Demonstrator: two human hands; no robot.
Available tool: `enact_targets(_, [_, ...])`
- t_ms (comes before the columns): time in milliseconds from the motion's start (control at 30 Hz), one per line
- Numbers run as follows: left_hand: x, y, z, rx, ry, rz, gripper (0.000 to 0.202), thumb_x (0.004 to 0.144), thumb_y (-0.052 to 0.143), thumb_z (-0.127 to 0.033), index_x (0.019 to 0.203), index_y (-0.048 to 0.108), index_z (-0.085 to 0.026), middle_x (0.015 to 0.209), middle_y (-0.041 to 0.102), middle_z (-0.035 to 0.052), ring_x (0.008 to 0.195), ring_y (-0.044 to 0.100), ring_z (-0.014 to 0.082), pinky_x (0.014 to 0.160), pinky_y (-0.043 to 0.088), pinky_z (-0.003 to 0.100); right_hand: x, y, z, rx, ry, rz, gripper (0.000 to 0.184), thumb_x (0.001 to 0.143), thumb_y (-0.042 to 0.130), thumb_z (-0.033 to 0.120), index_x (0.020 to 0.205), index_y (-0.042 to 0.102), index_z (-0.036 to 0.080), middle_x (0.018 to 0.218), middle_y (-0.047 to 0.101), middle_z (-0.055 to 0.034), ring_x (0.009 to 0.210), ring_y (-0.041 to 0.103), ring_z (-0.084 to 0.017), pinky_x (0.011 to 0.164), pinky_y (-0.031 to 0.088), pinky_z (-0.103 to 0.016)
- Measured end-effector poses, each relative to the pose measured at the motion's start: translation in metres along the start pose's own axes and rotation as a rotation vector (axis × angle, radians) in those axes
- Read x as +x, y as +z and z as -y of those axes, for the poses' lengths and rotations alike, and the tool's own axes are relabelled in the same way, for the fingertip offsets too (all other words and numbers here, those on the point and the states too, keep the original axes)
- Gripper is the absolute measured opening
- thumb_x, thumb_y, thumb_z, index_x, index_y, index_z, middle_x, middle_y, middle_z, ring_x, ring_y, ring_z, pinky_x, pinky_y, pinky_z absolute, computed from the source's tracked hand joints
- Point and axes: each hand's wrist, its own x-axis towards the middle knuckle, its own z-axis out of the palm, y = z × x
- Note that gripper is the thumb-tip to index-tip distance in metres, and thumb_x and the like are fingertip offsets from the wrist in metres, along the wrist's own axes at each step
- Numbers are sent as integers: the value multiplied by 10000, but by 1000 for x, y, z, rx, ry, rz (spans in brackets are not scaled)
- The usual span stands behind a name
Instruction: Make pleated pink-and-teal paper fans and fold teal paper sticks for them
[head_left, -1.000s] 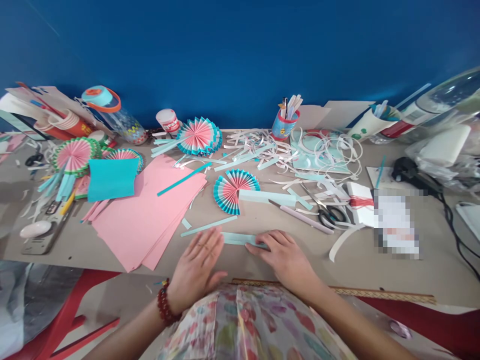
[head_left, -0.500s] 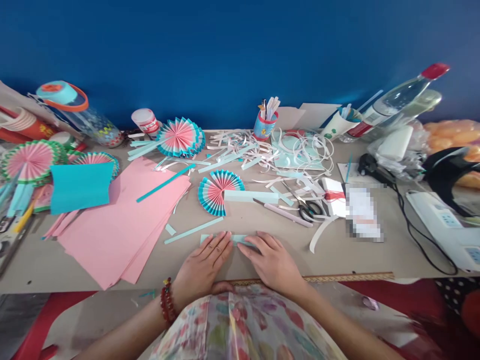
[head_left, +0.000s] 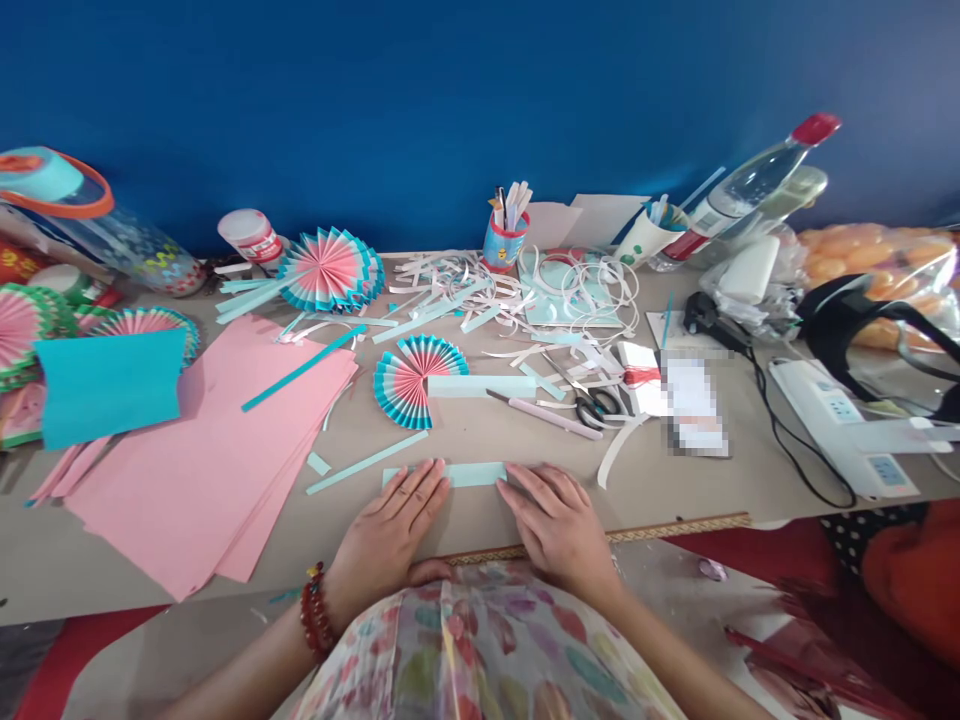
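A pale blue paper strip [head_left: 478,474] lies flat on the table near its front edge. My left hand [head_left: 401,515] rests flat over the strip's left part, fingers stretched out. At the strip's right end is my right hand [head_left: 555,515], its fingers extended and the tips touching or almost touching the paper. Just beyond the hands sits a pleated pink-and-blue paper fan [head_left: 420,385], with another pale strip [head_left: 484,387] against it. A pink craft knife [head_left: 555,418] and black-handled scissors [head_left: 598,408] lie to the right of that strip.
Pink paper sheets [head_left: 202,460] and a blue sheet [head_left: 112,385] cover the left side. Paper scraps [head_left: 450,290], a pen cup [head_left: 505,245] and a finished rosette [head_left: 330,270] stand at the back. A power strip [head_left: 840,430], bottles and cable are at the right. A wooden ruler [head_left: 675,530] lies along the edge.
My right hand has slid rightward along the strip, exposing more of its middle. The left hand stays on the strip. The whole view has shifted as the head turned slightly right.
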Motion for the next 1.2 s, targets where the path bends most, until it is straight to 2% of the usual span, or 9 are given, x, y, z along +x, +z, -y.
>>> enact_targets(300, [-1,1,0,6,2,11,847,936,328,-678,1529,300,-74,1592,310,160,1492,235,295,1210,176,437,-11,-3,-9,43,34,-12,341,917,473,101,1196,646,196,1269,668,-61,1075,572,-260,964,458,-458])
enact_targets(400, [0,0,0,8,1,8,872,920,321,-706,1532,299,-84,1591,315,154,1498,218,291,1212,173,435,3,-5,-8,86,90,1,325,941,483,144,1236,611,184,1220,679,-85,1068,580,-255,928,477,-431])
enact_targets(533, [2,-6,1,0,6,7,896,897,343,-733,1528,310,-98,1586,336,140,1496,221,270,1209,185,422,30,-1,2,133,66,136,419,957,518,225,1369,500,154,1265,641,-122,1100,572,-278,922,485,-447])
enact_targets(667, [3,-15,-1,-5,-7,-31,686,951,434,-579,1473,412,-135,1577,363,123,1467,280,268,1194,214,457,39,3,6,186,59,220,337,919,540,150,1253,570,181,1127,682,-98,1008,600,-266,872,494,-422])
enact_targets(733, [3,-19,-4,-45,-70,-97,520,974,464,-446,1407,496,-160,1540,419,126,1409,372,276,1149,299,460,36,1,5,261,96,258,239,904,544,133,1127,607,194,1047,688,-79,948,615,-240,833,495,-379])
enact_targets(867, [12,-26,-11,-198,-190,-183,322,970,467,-299,1243,602,-193,1321,603,133,1138,585,271,944,485,411,29,-9,4,428,312,316,26,901,561,198,885,573,213,825,648,-15,749,609,-182,665,457,-288])
enact_targets(967, [28,-34,-16,-439,-236,-142,322,980,456,-349,1230,558,-173,1192,637,133,996,640,232,837,535,354,28,-13,11,636,452,302,114,899,566,275,813,515,220,672,553,39,613,543,-141,574,404,-241])
enact_targets(1100, [52,-40,-21,-810,-420,-188,275,977,473,-417,1114,555,-193,1067,652,88,903,642,192,769,528,295,32,-10,25,934,430,269,173,884,564,321,779,469,221,626,494,63,547,481,-110,520,383,-213])
enact_targets(1200, [64,-41,-14,-989,-521,-244,235,988,452,-383,916,570,-192,862,627,24,802,588,163,747,484,268,32,-8,28,958,320,319,168,896,584,331,797,511,215,675,563,43,576,531,-115,536,426,-218])
